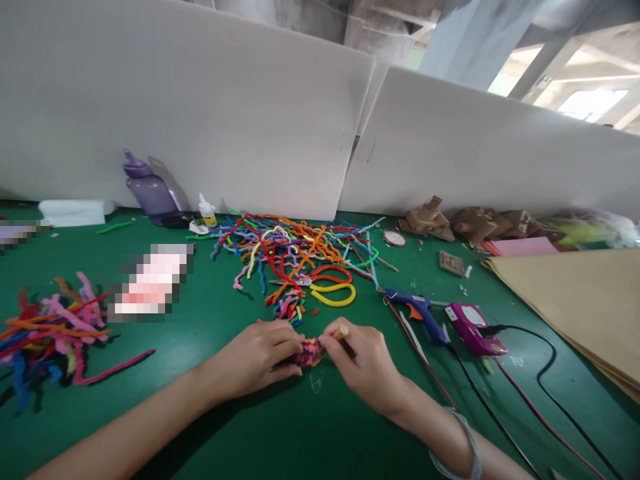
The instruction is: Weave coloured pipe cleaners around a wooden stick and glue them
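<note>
Multicolored fuzzy piece [310, 351], red and pink mostly, sits at lower center of the frame, between my hands. My left hand [267, 353] has its fingers closed on the left end, so that end is hidden. My right hand [365, 357] pinches a tan stick [341, 332], fingers curled narrow; the stick's lower part is covered, can't tell if it touches the piece. Both my forearms cut off at the bottom edge.

Scissors [333, 305], red and yellow loops, lie open at center; blades partly lost in the big fuzzy stem pile [300, 243], strands too tangled to separate. Second stem pile [65, 323], left side, cropped by the frame edge. Pink-white item [153, 279] left of center is pixelated, contents unreadable; another pixelated item [20, 233] at far left, also cropped.

Blue glue gun [415, 308] right of center; magenta box [475, 329] next to it, pale sticker illegible, cord plugged in. Small white bottle [206, 210], upper left, yellow label too small to read; dark lettering on the white tag [199, 228] just below, can't make it out. Brown block [452, 263] right of center has faint marks, illegible. Brown sheets [580, 300] run off the right edge.
</note>
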### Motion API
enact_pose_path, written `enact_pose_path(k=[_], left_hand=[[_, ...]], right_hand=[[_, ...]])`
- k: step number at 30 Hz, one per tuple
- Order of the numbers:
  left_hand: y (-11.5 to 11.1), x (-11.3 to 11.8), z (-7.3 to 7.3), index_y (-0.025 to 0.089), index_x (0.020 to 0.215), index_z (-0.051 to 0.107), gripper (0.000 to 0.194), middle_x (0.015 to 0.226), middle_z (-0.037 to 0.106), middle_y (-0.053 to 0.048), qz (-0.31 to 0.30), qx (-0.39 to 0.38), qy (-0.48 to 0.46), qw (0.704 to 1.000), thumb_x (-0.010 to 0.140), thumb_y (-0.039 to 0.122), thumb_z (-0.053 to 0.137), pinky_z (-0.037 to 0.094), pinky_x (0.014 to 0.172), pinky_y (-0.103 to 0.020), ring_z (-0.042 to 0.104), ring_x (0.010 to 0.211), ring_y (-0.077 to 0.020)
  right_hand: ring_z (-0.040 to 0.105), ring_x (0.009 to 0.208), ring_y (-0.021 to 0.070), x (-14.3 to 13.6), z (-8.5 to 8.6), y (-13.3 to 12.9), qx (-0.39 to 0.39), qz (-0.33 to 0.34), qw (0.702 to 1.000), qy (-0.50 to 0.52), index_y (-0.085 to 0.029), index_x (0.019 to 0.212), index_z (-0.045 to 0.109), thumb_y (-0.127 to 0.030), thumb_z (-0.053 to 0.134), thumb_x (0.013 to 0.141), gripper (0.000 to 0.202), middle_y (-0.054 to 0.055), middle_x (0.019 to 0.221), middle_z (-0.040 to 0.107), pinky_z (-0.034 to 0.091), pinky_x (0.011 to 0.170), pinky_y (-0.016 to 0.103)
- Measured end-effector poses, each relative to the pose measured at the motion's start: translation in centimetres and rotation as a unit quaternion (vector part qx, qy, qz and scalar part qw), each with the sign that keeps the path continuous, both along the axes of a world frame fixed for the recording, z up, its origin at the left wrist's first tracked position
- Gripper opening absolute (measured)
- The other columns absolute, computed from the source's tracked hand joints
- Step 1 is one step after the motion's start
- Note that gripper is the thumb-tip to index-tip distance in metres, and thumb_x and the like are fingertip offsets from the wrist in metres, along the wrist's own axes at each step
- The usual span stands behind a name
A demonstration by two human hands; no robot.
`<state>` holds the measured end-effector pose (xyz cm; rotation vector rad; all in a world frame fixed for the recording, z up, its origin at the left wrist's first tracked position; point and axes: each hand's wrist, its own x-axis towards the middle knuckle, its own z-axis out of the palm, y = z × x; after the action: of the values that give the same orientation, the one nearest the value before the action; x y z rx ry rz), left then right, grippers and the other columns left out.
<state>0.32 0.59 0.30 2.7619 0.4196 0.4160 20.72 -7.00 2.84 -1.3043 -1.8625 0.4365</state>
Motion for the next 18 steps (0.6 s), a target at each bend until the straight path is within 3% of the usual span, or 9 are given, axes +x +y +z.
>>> enact_pose_path(k=[6,14,18], left_hand=[[0.15,-0.07,-0.63,0.019,0.101,0.061,0.020,0.108,0.068,-0.004,-0.022,0.066,0.001,0.998,0.091,0.035,0.052,0.046,0.082,-0.031,0.061,0.094,-0.0197],[-0.04,0.00,-0.49,0.019,0.097,0.061,0.017,0.106,0.067,-0.003,-0.021,0.073,0.016,0.997,0.092,0.032,0.052,0.046,0.076,-0.032,0.060,0.090,-0.0201],[-0.03,-0.10,-0.77,0.020,0.102,0.060,0.019,0.113,0.066,-0.002,-0.025,0.080,0.005,0.996,0.092,0.033,0.051,0.046,0.080,-0.034,0.060,0.094,-0.0211]], right_hand=[[0.053,0.052,0.0079,0.31,0.83,-0.09,0.050,-0.039,0.998,0.013,-0.017,0.071,0.054,-0.021,0.047,0.090,0.021,-0.001,0.061,0.058,0.037,0.055,0.018],[0.053,0.052,0.0080,-0.29,-0.03,-0.30,0.040,0.000,0.999,-0.014,-0.016,0.074,0.057,-0.021,0.049,0.090,0.019,-0.001,0.061,0.059,0.036,0.054,0.018],[0.049,0.046,0.0063,0.47,0.84,-0.19,0.062,-0.054,0.996,0.020,-0.016,0.069,0.055,-0.020,0.049,0.089,0.022,-0.002,0.057,0.058,0.035,0.050,0.017]])
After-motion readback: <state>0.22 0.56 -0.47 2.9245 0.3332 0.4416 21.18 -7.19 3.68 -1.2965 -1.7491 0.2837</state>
